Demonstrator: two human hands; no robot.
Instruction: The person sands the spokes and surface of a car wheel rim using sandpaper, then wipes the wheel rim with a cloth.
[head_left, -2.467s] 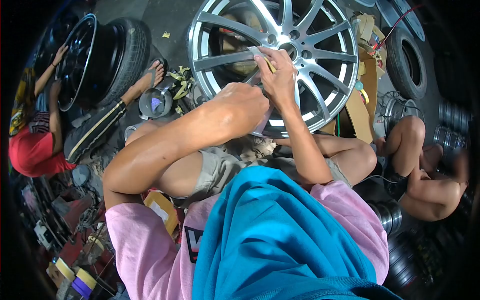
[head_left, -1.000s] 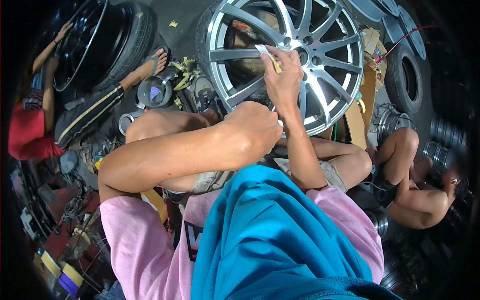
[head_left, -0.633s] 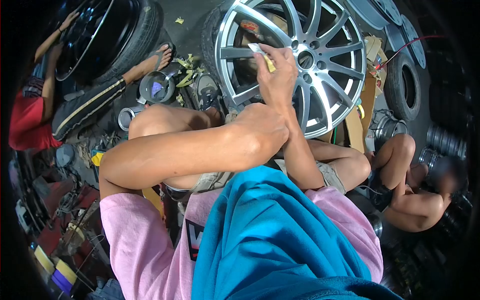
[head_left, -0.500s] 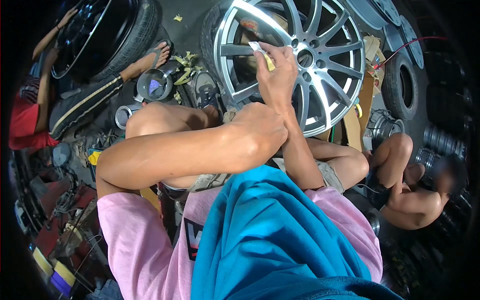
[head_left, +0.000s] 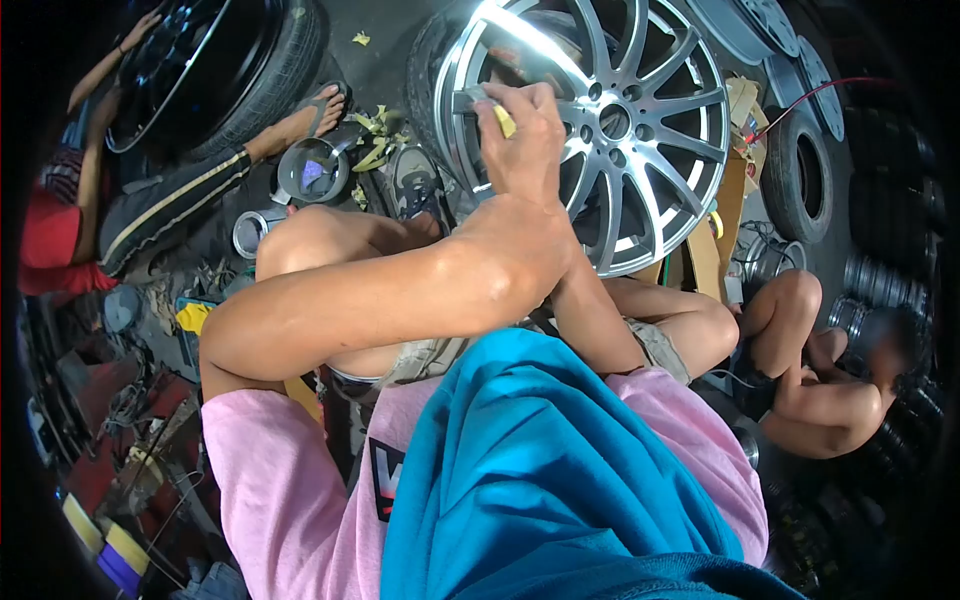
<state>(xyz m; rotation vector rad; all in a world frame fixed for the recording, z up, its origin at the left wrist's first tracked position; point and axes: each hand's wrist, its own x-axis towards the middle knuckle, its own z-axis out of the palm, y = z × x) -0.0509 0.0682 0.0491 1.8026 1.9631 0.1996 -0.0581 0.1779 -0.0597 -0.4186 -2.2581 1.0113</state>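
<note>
A silver multi-spoke alloy wheel rim faces up in front of me, between my feet and knees. My right hand is over its left spokes, with the fingers closed around a small yellow sponge pad. A grey-white sheet lies along the pad's far end, against a spoke near the outer lip. My left hand is curled over my right wrist, its back towards me. Its fingers are mostly hidden, and I cannot see whether it holds anything.
At the upper left, a person in red sits by a tyre. A metal pot and an open can stand near my foot. Another tyre and a cardboard box are to the right, beyond which another person crouches.
My right hand has moved left along the spoke towards the rim's outer lip, with the pad in it. My left hand has shifted slightly left and overlaps my right wrist more.
</note>
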